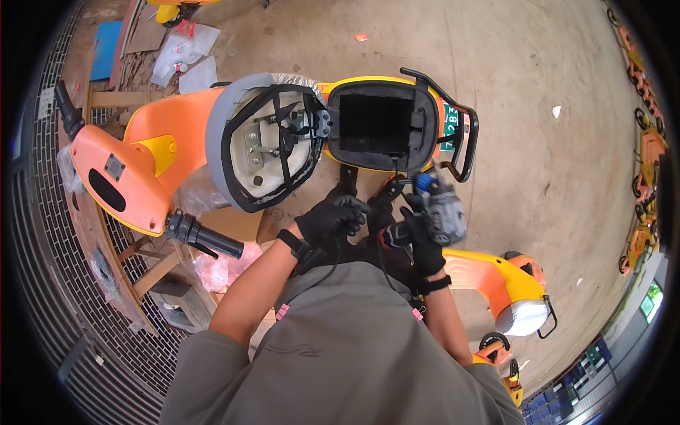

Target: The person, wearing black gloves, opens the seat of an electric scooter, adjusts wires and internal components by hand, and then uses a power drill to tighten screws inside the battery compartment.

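Observation:
My left hand (331, 218), in a black glove, is in front of my waist near the raised scooter seat. Its fingers are curled in, and whether anything small is between them does not show. My right hand (423, 237), also gloved, is closed around a bulky grey device (448, 214) with a blue part, its kind blurred. In front of me stands an orange scooter (180, 113). Its seat (234, 152) is tipped up toward the handlebar, showing a pale underside with metal brackets and black straps. Behind the seat, the black storage box (423, 117) is uncovered.
A black rear rack (467, 145) sticks out at the scooter's tail. To my right is another orange-yellow scooter (496, 280). A wooden pallet (157, 273), a cardboard box (234, 225) and pink plastic wrap (219, 268) lie left. More scooters (643, 152) line the far right.

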Available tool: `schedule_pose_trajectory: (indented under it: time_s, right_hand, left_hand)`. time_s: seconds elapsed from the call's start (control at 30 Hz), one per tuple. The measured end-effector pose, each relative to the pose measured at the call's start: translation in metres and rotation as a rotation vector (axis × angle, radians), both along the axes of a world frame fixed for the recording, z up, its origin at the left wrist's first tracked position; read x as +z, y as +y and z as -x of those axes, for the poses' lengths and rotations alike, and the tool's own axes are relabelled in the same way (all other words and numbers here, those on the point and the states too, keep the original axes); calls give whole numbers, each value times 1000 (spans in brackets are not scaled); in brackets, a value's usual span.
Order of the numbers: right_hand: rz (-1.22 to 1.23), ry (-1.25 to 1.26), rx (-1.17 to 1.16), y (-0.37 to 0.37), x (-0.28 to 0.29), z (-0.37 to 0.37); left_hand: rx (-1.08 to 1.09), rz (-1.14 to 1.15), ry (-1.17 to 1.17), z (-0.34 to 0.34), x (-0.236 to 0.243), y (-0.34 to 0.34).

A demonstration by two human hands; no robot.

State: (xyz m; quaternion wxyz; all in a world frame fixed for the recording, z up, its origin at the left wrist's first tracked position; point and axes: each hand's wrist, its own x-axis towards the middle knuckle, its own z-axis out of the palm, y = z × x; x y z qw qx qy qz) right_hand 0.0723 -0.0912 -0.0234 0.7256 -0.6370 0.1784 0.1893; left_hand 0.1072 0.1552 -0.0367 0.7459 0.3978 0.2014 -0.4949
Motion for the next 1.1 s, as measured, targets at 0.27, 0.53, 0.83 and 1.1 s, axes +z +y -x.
schedule_pose_trajectory:
  time_s: [0.27,0.53,0.83,1.1]
  right_hand:
    - [594,-574,299,47,-104,-137]
    - [57,564,196,51,-116,-208]
    - [177,240,246,15,-91,-194]
    - [273,212,324,-32,15,-121]
  left_hand:
    - [105,18,66,-4,-3,20]
    - [311,-87,98,1,8,26]
    - [217,159,-36,-17,0,11]
    - [82,176,-114,-46,16,-9]
